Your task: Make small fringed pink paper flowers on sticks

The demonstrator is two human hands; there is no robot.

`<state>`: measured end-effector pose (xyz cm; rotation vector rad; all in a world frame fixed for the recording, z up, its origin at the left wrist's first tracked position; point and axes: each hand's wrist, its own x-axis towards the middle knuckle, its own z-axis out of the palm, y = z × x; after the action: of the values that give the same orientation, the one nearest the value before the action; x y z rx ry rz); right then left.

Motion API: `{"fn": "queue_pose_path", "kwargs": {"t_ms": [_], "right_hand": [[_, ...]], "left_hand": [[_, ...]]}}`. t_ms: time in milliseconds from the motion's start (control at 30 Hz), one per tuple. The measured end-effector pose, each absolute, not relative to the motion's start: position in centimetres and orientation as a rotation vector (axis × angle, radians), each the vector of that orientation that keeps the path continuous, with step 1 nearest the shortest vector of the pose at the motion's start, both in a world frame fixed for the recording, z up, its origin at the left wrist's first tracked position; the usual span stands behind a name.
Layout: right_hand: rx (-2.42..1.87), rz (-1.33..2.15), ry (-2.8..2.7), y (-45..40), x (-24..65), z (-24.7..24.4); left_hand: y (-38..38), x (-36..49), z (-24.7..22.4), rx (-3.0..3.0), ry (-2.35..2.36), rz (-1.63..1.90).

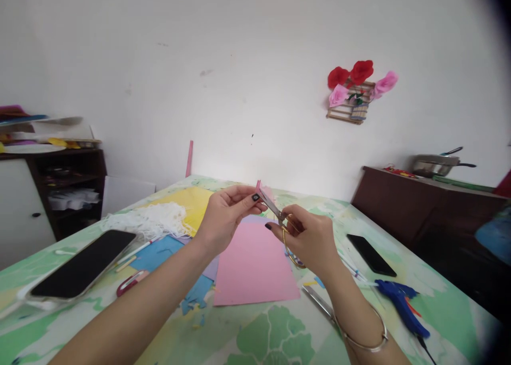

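Above the middle of the table, my left hand (227, 210) pinches a small piece of pink paper (258, 185) between thumb and fingers. My right hand (309, 237) is closed around the gold handles of a pair of scissors (273, 208). The scissor blades point up and left, and their tips reach the pink piece by my left thumb; whether they are cutting into it I cannot tell. Below both hands lies a pink paper sheet (255, 269), partly over purple paper. A second metal tool (318, 301) lies under my right forearm, its far end hidden.
At left lie a large black-screened phone (85, 264), white shredded strands (154, 221), blue paper (157, 253), yellow paper (191, 202) and a dark red cutter (130, 282). At right are another phone (371, 254) and a blue glue gun (403, 304) with its cord. A wall stands behind the table.
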<state>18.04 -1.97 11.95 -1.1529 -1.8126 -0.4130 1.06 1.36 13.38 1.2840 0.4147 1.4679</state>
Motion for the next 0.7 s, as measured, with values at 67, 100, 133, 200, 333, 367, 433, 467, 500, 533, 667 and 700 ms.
{"fn": "queue_pose_path", "kwargs": {"t_ms": [67,100,133,200,333,367,433,467,500,533,667,700], "right_hand": [[-1.132,-0.462,-1.835,-2.0,18.4,12.1],[-1.124,-0.479,-1.845,-2.0,18.6,12.1],[-1.119,-0.487,-1.856,-2.1,18.8,12.2],[-1.122,-0.491,-1.871,-2.2,19.0,12.3],[-1.120,-0.536,-1.882,-2.3,19.5,12.5],[-1.113,-0.551,-1.885,-2.3,19.6,12.6],[-1.105,-0.565,-1.901,-2.2,19.8,12.6],[-1.106,-0.567,-1.909,-2.2,20.0,12.7],[-1.112,-0.565,-1.914,-2.2,20.2,12.7],[-1.123,-0.562,-1.912,-2.2,20.3,12.7],[-1.183,-0.526,-1.865,-2.3,20.9,13.0],[-1.191,-0.509,-1.870,-2.4,21.0,13.1]], "left_hand": [[1.4,0.9,13.4,1.294,0.425,1.484],[1.4,0.8,13.4,1.303,0.426,1.493],[1.4,0.7,13.5,1.315,0.426,1.502],[1.4,0.5,13.5,1.343,0.427,1.510],[1.4,0.1,13.6,1.388,0.451,1.490],[1.4,0.1,13.7,1.397,0.461,1.476],[1.5,0.0,13.7,1.408,0.479,1.448],[1.6,0.0,13.7,1.412,0.486,1.436],[1.7,-0.1,13.7,1.418,0.493,1.425],[1.7,-0.1,13.6,1.426,0.501,1.416],[2.1,-0.2,13.4,1.446,0.543,1.409],[2.2,-0.2,13.4,1.445,0.549,1.413]]}}
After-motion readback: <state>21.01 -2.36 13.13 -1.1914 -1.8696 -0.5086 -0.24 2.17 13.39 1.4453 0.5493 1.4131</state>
